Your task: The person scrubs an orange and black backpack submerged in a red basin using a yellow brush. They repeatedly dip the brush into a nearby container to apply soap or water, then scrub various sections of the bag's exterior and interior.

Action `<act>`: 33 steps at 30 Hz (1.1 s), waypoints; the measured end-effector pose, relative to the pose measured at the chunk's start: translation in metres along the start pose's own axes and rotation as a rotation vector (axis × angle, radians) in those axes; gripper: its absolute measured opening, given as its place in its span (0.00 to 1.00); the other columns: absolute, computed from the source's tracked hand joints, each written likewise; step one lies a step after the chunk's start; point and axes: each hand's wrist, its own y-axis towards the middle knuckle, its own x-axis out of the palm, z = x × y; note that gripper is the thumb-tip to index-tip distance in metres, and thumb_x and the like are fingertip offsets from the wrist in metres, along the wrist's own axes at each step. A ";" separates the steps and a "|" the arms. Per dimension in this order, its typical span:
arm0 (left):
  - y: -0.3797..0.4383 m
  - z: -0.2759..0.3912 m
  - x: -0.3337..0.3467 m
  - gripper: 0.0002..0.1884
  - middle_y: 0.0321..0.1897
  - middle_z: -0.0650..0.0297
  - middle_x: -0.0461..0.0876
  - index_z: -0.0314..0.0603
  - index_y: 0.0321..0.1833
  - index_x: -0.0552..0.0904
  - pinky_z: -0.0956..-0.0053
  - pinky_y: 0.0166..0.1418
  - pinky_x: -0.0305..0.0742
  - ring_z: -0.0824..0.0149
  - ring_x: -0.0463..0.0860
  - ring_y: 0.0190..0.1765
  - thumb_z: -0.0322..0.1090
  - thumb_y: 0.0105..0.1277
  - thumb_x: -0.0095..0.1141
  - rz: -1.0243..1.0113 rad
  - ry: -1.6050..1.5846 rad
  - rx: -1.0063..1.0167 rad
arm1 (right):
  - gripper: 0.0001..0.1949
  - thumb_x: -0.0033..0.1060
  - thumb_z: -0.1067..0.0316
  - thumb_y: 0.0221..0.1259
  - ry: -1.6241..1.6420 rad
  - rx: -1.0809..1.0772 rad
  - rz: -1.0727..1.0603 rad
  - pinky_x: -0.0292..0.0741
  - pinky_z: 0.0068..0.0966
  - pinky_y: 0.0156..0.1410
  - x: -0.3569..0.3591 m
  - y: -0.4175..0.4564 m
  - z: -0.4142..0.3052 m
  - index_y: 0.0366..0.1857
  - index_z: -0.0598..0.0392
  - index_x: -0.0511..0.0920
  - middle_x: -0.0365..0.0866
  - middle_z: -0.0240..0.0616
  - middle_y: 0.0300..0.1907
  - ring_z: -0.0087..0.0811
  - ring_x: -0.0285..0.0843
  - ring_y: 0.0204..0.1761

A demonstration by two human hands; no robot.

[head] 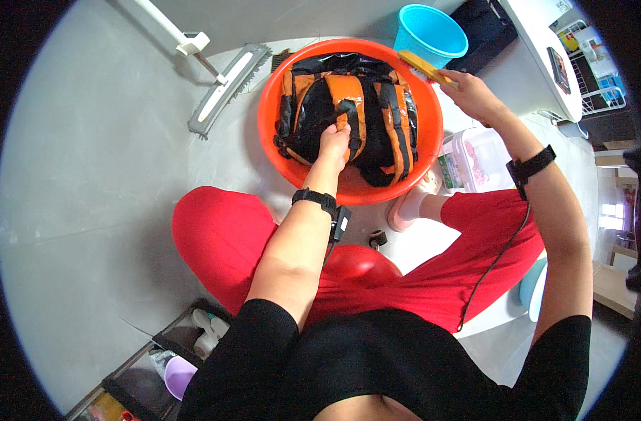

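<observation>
An orange and black backpack point(310, 105) lies with its straps upward inside a large red-orange plastic basin point(268, 142). Parts of its fabric look wet and shiny. My left hand point(335, 143) grips the lower part of one orange shoulder strap point(347, 87). Up at the basin's right rim, my right hand point(470, 94) holds a yellow-handled scrub brush point(420, 64), raised clear of the backpack, with its bristles facing down and left.
A flat grey mop point(228, 87) leans left of the basin. A turquoise bucket point(431, 34) stands behind it at the right. A clear plastic box point(481, 158) sits near my foot, beside a white appliance point(536, 58). A purple container point(179, 376) is at lower left.
</observation>
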 end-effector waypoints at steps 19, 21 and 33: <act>0.050 0.171 -0.007 0.17 0.46 0.62 0.84 0.43 0.58 0.76 0.65 0.55 0.75 0.65 0.81 0.49 0.42 0.71 0.55 -0.190 0.794 0.238 | 0.28 0.52 0.56 0.67 0.287 -0.131 0.344 0.78 0.47 0.48 0.125 -0.023 -0.072 0.70 0.45 0.61 0.82 0.54 0.39 0.55 0.82 0.41; 0.054 0.106 -0.014 0.18 0.46 0.58 0.83 0.37 0.58 0.75 0.64 0.55 0.73 0.62 0.79 0.47 0.40 0.72 0.53 -0.032 1.080 0.424 | 0.33 0.53 0.50 0.66 0.296 -0.098 0.322 0.78 0.48 0.50 0.148 -0.015 -0.070 0.73 0.45 0.55 0.81 0.55 0.43 0.54 0.82 0.44; -0.002 -0.069 -0.048 0.25 0.59 0.41 0.76 0.28 0.57 0.79 0.59 0.66 0.68 0.47 0.74 0.64 0.46 0.69 0.49 -0.370 1.239 -0.098 | 0.57 0.71 0.49 0.55 0.192 0.167 -0.396 0.69 0.43 0.67 0.257 0.061 -0.024 0.74 0.23 0.26 0.68 0.60 0.63 0.53 0.73 0.62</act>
